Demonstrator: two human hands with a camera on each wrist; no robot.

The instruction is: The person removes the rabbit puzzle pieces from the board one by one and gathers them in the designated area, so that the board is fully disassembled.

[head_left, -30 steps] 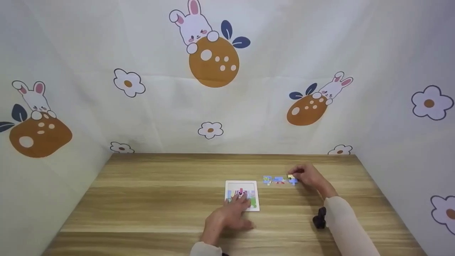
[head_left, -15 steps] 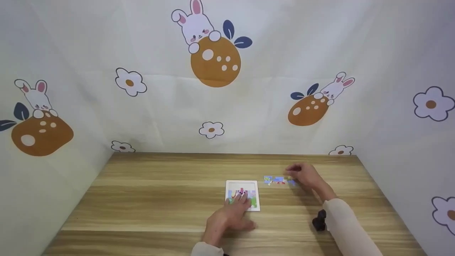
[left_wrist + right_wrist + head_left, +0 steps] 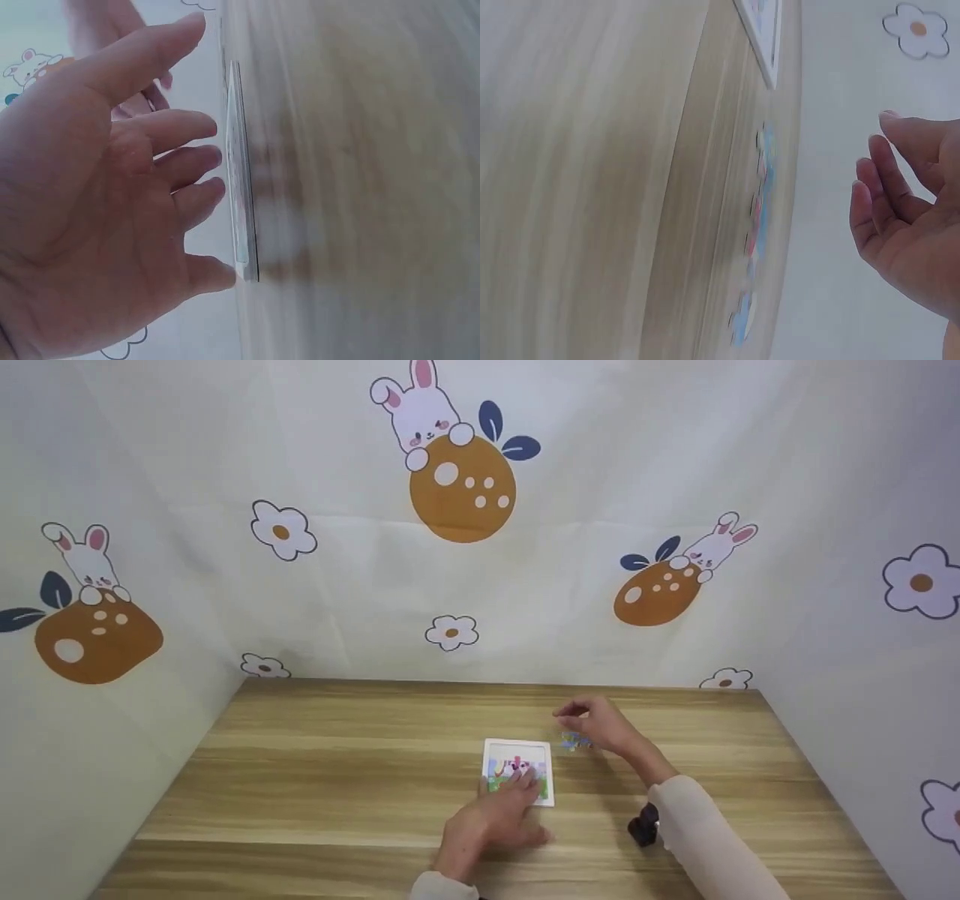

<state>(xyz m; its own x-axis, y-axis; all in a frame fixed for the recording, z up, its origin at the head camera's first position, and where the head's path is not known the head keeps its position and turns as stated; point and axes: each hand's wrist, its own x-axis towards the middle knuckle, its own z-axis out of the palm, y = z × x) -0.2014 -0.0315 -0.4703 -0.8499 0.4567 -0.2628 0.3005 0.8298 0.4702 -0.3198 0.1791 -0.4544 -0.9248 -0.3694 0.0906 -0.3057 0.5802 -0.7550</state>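
Observation:
A small white-rimmed jigsaw tray (image 3: 550, 776) lies on the table with a colourful picture partly filling it. The fingertips of my left hand (image 3: 495, 817) rest on its lower part, spread and slightly bent, hiding some of the picture. My right hand (image 3: 604, 729) hovers just above the loose puzzle pieces (image 3: 572, 741) right of the tray, covering some of them in the head view. Its fingers (image 3: 889, 202) are loosely bent and apart from the thumb, with nothing between them. From the right wrist, a blue-and-cream puzzle piece (image 3: 742, 319) and others lie in a row.
The wood-grain table (image 3: 337, 765) ends at a pale curtain (image 3: 360, 607) printed with rabbits, oranges and flowers, which also hangs at both sides. A black device (image 3: 643, 826) sits by the right wrist near the cream sleeve (image 3: 709, 832).
My right hand has shifted left, from the rightmost loose piece to over the row's left part. The left hand stays on the tray. The head view has turned slightly.

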